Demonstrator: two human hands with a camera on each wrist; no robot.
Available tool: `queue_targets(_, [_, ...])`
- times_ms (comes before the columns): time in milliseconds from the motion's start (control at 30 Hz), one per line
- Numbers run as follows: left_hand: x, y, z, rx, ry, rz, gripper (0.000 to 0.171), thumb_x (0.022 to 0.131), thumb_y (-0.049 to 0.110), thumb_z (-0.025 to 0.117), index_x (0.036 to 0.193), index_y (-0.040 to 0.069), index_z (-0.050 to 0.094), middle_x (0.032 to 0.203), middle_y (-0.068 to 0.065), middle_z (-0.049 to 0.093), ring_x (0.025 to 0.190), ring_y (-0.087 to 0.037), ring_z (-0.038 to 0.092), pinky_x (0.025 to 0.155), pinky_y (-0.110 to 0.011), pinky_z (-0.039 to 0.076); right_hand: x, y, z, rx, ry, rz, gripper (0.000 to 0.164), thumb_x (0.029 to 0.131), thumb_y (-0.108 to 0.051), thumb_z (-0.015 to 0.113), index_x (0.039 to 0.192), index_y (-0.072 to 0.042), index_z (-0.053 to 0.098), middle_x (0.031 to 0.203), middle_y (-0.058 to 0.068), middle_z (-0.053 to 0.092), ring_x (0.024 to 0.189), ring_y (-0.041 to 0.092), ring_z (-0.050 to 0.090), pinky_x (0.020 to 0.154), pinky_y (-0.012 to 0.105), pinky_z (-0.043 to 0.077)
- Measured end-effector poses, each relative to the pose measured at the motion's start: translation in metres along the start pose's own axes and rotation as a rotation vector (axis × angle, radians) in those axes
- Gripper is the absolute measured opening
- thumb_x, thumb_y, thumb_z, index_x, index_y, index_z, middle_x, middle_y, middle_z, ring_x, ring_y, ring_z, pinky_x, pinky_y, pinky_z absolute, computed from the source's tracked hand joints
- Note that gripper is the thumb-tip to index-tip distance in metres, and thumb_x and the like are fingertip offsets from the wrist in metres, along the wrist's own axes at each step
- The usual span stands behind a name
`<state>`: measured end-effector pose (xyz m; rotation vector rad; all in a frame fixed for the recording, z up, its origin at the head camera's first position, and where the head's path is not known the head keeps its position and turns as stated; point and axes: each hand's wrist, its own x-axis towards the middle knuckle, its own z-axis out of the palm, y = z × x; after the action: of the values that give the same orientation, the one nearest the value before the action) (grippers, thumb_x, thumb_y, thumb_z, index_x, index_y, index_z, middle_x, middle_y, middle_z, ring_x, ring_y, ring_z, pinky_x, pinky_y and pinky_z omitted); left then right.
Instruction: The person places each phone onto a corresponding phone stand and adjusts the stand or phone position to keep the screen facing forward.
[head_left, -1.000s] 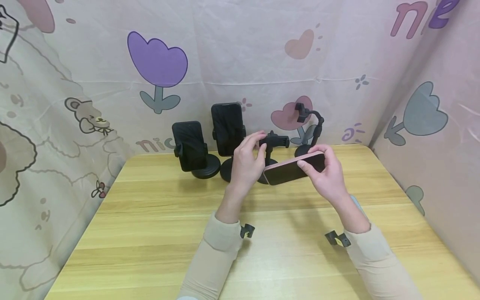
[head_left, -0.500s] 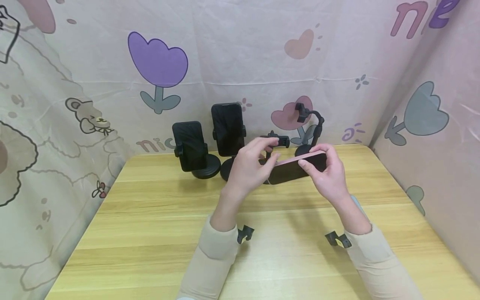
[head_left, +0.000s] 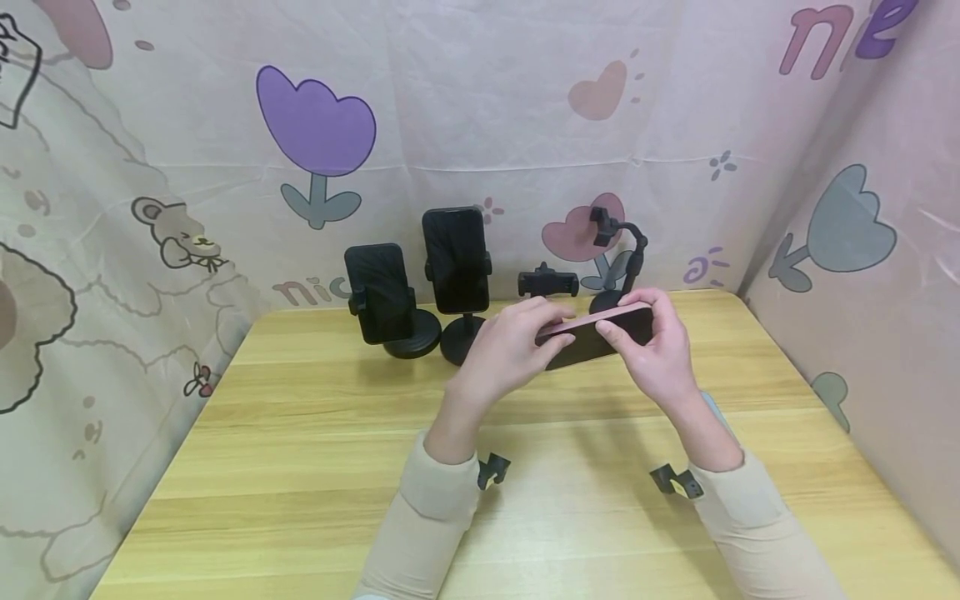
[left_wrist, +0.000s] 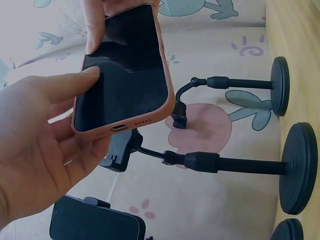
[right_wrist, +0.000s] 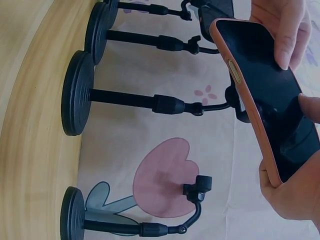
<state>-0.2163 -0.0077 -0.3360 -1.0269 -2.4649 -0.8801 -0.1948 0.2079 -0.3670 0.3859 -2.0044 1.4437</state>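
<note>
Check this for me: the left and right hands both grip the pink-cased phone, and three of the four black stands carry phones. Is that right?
Not three: two of the four black stands carry phones, as the head view shows; the clamps of the other two hold nothing. The left hand and right hand do both grip the pink-cased phone.

cream sleeves [head_left: 423, 533]; rolled-looking cuffs [head_left: 442, 477]; small black brackets [head_left: 498, 464] beside them

Backdrop [head_left: 487, 108] behind table [head_left: 300, 467]. Near far edge, left to right: first stand [head_left: 415, 335], second stand [head_left: 459, 342], third stand [head_left: 548, 283], last stand [head_left: 633, 265]. First phone [head_left: 381, 292] in first stand; second phone [head_left: 456, 258] in second. Third phone [head_left: 592, 343] between left hand [head_left: 510, 346] and right hand [head_left: 658, 354], before third stand.
</note>
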Motion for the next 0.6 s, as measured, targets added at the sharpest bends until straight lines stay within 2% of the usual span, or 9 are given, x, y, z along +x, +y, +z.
queue_targets(200, [0.0007, -0.0004, 0.0012, 0.042, 0.027, 0.073, 0.019, 0.098, 0.023, 0.075, 0.116, 0.016, 0.077, 0.098, 0.006, 0.069, 0.080, -0.010, 0.057, 0.068, -0.025, 0.051, 0.0002, 0.0009, 0.0002, 0.013, 0.001, 0.003, 0.040, 0.084, 0.011, 0.078, 0.117, 0.011, 0.055, 0.098, -0.006, 0.062, 0.087, 0.008, 0.062, 0.075, 0.014, 0.052])
queue_targets(333, [0.0012, -0.0003, 0.0016, 0.072, 0.057, 0.110, 0.017, 0.099, 0.020, 0.074, 0.114, 0.013, 0.076, 0.100, 0.003, 0.070, 0.081, -0.012, 0.058, 0.067, -0.025, 0.052, 0.0012, 0.0021, -0.0005, 0.074, 0.016, -0.010, 0.039, 0.086, 0.013, 0.075, 0.120, 0.013, 0.055, 0.100, -0.005, 0.064, 0.088, 0.009, 0.063, 0.075, 0.015, 0.052])
queue_targets(467, [0.0016, -0.0019, 0.0027, 0.077, 0.107, 0.128, 0.016, 0.098, 0.019, 0.075, 0.112, 0.013, 0.076, 0.100, 0.003, 0.070, 0.083, -0.012, 0.060, 0.068, -0.025, 0.054, 0.0030, 0.0019, -0.0004, 0.189, 0.052, -0.068, 0.038, 0.088, 0.016, 0.068, 0.123, 0.017, 0.054, 0.106, -0.002, 0.065, 0.093, 0.011, 0.063, 0.080, 0.018, 0.051])
queue_targets(600, [0.0023, -0.0032, 0.0040, 0.046, 0.158, 0.156, 0.016, 0.097, 0.017, 0.076, 0.112, 0.011, 0.076, 0.102, 0.001, 0.071, 0.086, -0.013, 0.062, 0.071, -0.024, 0.056, 0.0039, 0.0024, -0.0001, 0.330, 0.087, -0.074, 0.033, 0.090, 0.016, 0.063, 0.123, 0.009, 0.061, 0.107, 0.002, 0.066, 0.097, 0.013, 0.062, 0.085, 0.019, 0.052])
